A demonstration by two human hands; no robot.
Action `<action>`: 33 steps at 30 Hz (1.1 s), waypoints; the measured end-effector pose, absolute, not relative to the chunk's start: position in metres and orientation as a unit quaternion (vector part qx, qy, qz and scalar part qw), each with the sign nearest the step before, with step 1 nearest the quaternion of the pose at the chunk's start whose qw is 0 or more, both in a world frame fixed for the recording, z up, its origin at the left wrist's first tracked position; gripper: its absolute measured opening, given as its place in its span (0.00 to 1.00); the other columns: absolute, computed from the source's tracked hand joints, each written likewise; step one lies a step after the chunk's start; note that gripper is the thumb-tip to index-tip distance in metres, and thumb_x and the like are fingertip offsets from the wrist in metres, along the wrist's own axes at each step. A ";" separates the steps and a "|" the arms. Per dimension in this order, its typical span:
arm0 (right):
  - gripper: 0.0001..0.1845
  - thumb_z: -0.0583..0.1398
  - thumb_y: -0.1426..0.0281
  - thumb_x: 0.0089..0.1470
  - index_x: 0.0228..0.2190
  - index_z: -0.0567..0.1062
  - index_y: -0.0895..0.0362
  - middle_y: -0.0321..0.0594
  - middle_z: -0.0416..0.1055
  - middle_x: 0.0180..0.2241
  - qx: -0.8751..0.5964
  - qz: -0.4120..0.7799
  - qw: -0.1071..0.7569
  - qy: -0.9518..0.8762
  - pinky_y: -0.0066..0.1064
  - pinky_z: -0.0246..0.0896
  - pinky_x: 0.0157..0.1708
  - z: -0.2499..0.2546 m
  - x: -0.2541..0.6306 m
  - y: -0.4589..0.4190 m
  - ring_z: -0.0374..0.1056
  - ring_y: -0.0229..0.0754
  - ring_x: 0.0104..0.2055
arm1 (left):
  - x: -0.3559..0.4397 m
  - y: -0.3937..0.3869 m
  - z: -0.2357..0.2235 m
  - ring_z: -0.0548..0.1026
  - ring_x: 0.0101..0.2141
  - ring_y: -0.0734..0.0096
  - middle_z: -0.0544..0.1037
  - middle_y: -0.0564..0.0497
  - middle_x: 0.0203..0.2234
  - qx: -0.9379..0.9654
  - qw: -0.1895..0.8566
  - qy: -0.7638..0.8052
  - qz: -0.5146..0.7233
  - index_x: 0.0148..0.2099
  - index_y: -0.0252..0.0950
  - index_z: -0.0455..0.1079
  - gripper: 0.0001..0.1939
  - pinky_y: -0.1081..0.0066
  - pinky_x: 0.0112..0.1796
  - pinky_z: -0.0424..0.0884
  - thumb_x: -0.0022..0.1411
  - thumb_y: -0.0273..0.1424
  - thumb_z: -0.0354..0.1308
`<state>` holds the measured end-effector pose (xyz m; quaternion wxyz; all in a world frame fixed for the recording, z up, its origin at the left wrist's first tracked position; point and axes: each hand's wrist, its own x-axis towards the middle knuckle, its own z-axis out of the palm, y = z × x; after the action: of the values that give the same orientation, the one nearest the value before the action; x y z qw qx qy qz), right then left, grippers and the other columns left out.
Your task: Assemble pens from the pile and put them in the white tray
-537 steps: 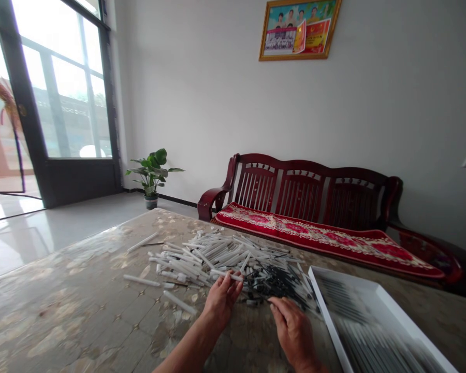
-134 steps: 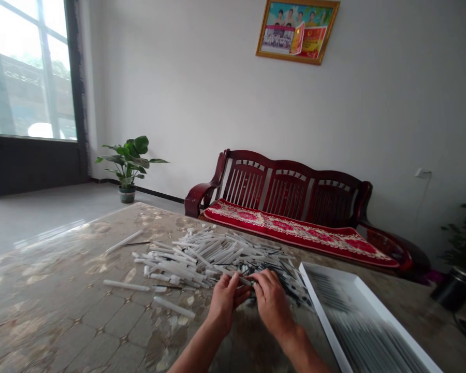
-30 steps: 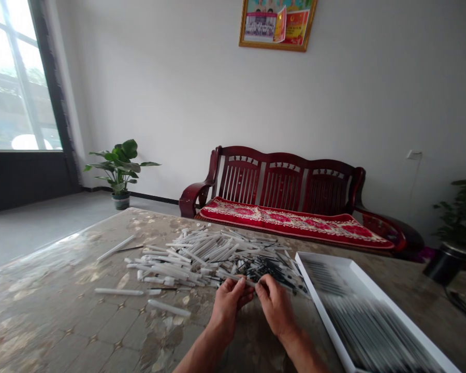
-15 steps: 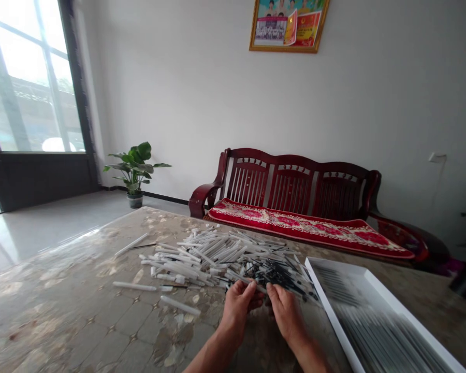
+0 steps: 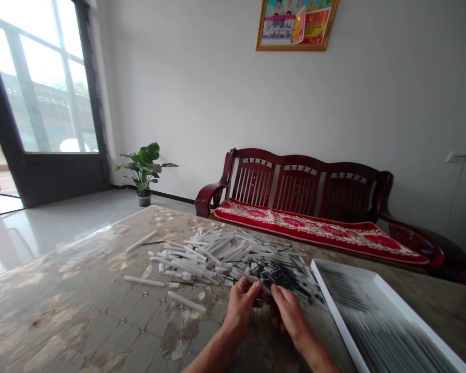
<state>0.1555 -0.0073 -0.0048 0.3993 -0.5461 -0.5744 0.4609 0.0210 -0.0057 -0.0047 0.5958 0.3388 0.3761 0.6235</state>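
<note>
A heap of white plastic tubes, perhaps pen barrels (image 5: 213,256), lies on the table, and black pen refills (image 5: 283,274) are tangled at its right end. My left hand (image 5: 241,305) grips a white tube (image 5: 252,282) at that dark end. My right hand (image 5: 289,311) is close beside it, fingers at the tube's far part and the refills; what they hold is hard to tell. A few loose tubes, such as one (image 5: 186,301), lie apart at the heap's near side.
A shallow white tray (image 5: 336,321) at the right holds rows of dark sticks, blurred in this view. The table top (image 5: 81,305) is glossy and marble-patterned. Beyond it stand a red-cushioned wooden bench (image 5: 306,189), a potted plant (image 5: 143,173) and a glass door (image 5: 42,88).
My view has swung a little to the left. Both hands stay together at the dark end of the heap, with the left hand still on a white tube.
</note>
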 end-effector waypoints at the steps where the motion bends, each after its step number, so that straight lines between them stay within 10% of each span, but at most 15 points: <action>1: 0.28 0.51 0.41 0.53 0.26 0.69 0.53 0.31 0.63 0.17 -0.542 0.453 0.399 -0.585 0.24 0.45 0.11 -0.005 0.156 -0.007 0.60 0.36 0.15 | 0.021 -0.005 -0.005 0.74 0.22 0.72 0.76 0.53 0.20 0.352 0.588 0.380 0.621 0.30 0.34 0.71 0.18 0.77 0.22 0.64 0.44 0.43 0.70; 7: 0.24 0.56 0.45 0.51 0.26 0.68 0.54 0.28 0.61 0.17 -0.519 0.463 0.424 -0.580 0.22 0.46 0.11 -0.010 0.160 -0.002 0.59 0.34 0.16 | 0.003 0.000 -0.005 0.75 0.27 0.68 0.79 0.51 0.25 0.517 0.454 0.479 0.545 0.33 0.36 0.75 0.06 0.74 0.28 0.67 0.51 0.31 0.63; 14: 0.22 0.61 0.48 0.44 0.27 0.71 0.55 0.30 0.66 0.19 -0.534 0.442 0.516 -0.504 0.22 0.51 0.11 -0.014 0.168 0.006 0.64 0.36 0.17 | -0.041 0.013 0.005 0.71 0.51 0.60 0.78 0.47 0.50 0.665 0.115 0.639 0.370 0.50 0.41 0.75 0.19 0.65 0.52 0.62 0.61 0.23 0.50; 33: 0.21 0.60 0.51 0.44 0.29 0.72 0.56 0.30 0.66 0.19 -0.554 0.426 0.499 -0.513 0.22 0.50 0.11 -0.029 0.170 0.015 0.64 0.36 0.17 | -0.045 0.019 0.006 0.69 0.44 0.58 0.78 0.47 0.39 0.694 0.025 0.690 0.201 0.44 0.43 0.75 0.11 0.63 0.45 0.56 0.62 0.33 0.53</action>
<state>0.1696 0.0148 -0.0285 0.4985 -0.5543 -0.5125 0.4261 -0.0447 0.0192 0.0062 0.0254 0.6944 0.6904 0.2010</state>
